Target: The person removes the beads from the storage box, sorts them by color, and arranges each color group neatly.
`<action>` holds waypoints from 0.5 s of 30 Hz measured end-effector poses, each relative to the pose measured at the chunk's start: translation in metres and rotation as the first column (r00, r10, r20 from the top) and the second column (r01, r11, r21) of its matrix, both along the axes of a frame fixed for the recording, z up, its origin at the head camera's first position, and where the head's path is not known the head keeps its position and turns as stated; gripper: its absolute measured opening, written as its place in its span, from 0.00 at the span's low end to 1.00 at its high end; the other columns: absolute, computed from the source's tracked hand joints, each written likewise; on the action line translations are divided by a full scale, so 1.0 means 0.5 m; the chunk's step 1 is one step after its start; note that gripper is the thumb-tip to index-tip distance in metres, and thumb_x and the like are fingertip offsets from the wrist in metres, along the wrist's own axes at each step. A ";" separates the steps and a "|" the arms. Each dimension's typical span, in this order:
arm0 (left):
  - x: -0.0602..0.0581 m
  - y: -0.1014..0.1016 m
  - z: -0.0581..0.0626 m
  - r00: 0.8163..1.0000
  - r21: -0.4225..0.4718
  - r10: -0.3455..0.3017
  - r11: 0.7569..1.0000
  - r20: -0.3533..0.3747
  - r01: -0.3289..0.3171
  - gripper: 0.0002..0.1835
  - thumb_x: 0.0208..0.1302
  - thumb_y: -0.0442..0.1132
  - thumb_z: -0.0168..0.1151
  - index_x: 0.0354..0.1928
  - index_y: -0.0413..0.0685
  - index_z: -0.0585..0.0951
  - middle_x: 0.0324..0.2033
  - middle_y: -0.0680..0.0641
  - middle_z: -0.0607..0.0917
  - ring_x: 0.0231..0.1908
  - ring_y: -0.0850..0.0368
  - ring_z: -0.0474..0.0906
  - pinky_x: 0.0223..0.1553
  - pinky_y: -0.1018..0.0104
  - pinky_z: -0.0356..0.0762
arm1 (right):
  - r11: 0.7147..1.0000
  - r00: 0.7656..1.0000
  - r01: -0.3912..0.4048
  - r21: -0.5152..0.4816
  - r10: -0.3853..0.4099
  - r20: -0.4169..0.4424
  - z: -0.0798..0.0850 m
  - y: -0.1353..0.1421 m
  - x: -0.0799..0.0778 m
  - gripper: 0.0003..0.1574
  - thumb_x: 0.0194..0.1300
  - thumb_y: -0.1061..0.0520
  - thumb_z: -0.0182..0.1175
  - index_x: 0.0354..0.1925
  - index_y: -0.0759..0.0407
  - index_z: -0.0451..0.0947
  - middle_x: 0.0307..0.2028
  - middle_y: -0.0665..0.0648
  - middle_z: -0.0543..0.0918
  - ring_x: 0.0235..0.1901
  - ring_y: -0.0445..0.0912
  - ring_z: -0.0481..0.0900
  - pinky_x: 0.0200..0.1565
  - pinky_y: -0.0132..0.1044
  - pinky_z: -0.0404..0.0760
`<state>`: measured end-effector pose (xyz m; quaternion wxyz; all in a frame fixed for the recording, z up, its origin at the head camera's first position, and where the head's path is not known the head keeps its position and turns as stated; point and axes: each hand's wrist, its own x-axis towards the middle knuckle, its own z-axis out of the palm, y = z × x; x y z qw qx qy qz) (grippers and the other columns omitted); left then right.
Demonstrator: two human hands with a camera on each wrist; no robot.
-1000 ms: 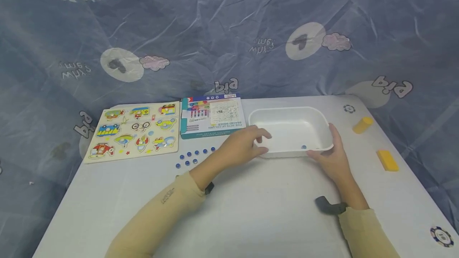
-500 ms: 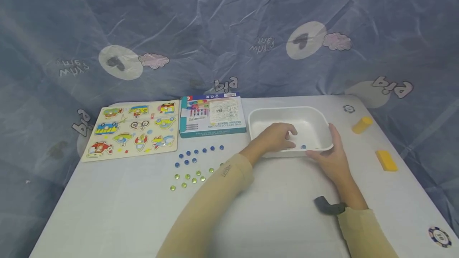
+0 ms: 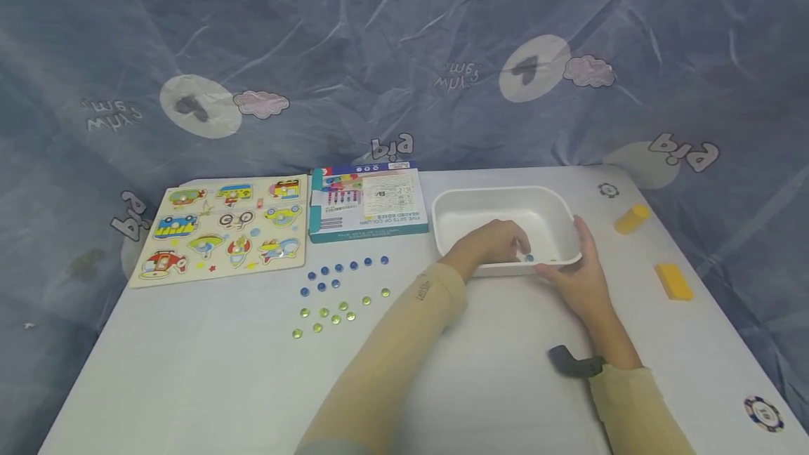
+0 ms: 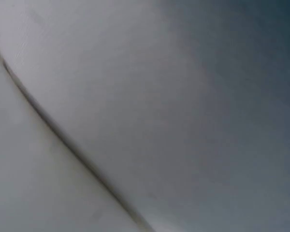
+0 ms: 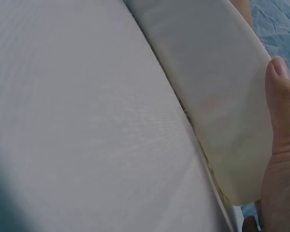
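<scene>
A white plastic tub (image 3: 505, 269) stands near the back of the table. My right hand (image 3: 584, 279) grips its right front corner, with the thumb on the front wall, as the right wrist view also shows beside the tub's wall (image 5: 217, 96). My left hand (image 3: 496, 241) reaches over the front rim into the tub, fingers bent downward. Its fingertips are right at a small blue bead (image 3: 529, 258) on the tub floor. The left wrist view shows only blurred pale surfaces, no hand.
Several blue beads (image 3: 338, 267) and several green beads (image 3: 336, 319) lie in rows left of the tub. Behind them are a boxed bead set (image 3: 369, 206) and a vehicle puzzle board (image 3: 221, 230). A yellow cylinder (image 3: 631, 219) and a yellow block (image 3: 674, 281) lie at the right.
My left hand has moved right, from the tub's left front corner into the tub and up to the blue bead. The green beads came into view from behind the sleeve. My right hand keeps its grip.
</scene>
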<state>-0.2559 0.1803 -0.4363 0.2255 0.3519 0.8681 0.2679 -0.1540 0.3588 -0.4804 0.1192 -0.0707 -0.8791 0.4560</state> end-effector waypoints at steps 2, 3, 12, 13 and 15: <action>0.002 0.006 0.000 1.000 -0.011 -0.028 1.000 -0.010 0.028 0.14 0.60 0.38 0.62 0.47 0.61 0.83 0.46 0.60 0.84 0.46 0.66 0.77 0.53 0.73 0.71 | 1.000 1.000 -0.008 -0.003 0.008 -0.004 0.001 -0.001 0.000 0.72 0.48 0.48 0.74 0.73 0.32 0.33 0.75 0.47 0.43 0.74 0.56 0.44 0.70 0.58 0.45; 0.003 0.009 0.000 0.999 -0.013 -0.040 0.999 -0.016 0.040 0.14 0.61 0.38 0.61 0.48 0.62 0.83 0.48 0.60 0.83 0.48 0.66 0.77 0.55 0.73 0.71 | 1.000 1.000 -0.009 -0.002 0.009 -0.004 0.001 -0.002 0.000 0.72 0.48 0.48 0.74 0.73 0.32 0.33 0.75 0.47 0.43 0.74 0.56 0.44 0.70 0.58 0.45; 0.008 0.018 -0.003 1.000 -0.023 -0.029 0.999 -0.006 0.029 0.12 0.57 0.43 0.64 0.43 0.65 0.84 0.46 0.62 0.84 0.45 0.68 0.78 0.54 0.72 0.72 | 1.000 1.000 -0.015 0.009 0.015 -0.013 -0.003 0.002 -0.001 0.71 0.48 0.48 0.73 0.73 0.32 0.32 0.75 0.47 0.44 0.74 0.56 0.45 0.70 0.58 0.45; 0.007 0.018 -0.005 0.999 -0.024 -0.033 0.999 -0.015 0.033 0.12 0.57 0.43 0.65 0.43 0.65 0.84 0.46 0.62 0.84 0.45 0.68 0.77 0.54 0.72 0.72 | 1.000 1.000 -0.018 0.011 0.019 -0.015 -0.003 0.002 -0.001 0.71 0.49 0.48 0.73 0.73 0.33 0.32 0.75 0.48 0.43 0.74 0.56 0.44 0.70 0.58 0.44; 0.005 0.018 -0.006 0.999 -0.024 -0.037 0.999 -0.019 0.037 0.11 0.57 0.43 0.65 0.43 0.65 0.84 0.45 0.62 0.85 0.45 0.68 0.77 0.53 0.72 0.72 | 1.000 1.000 -0.023 0.007 0.023 -0.012 -0.003 0.003 -0.002 0.71 0.48 0.48 0.73 0.73 0.33 0.32 0.75 0.47 0.43 0.74 0.56 0.44 0.70 0.58 0.44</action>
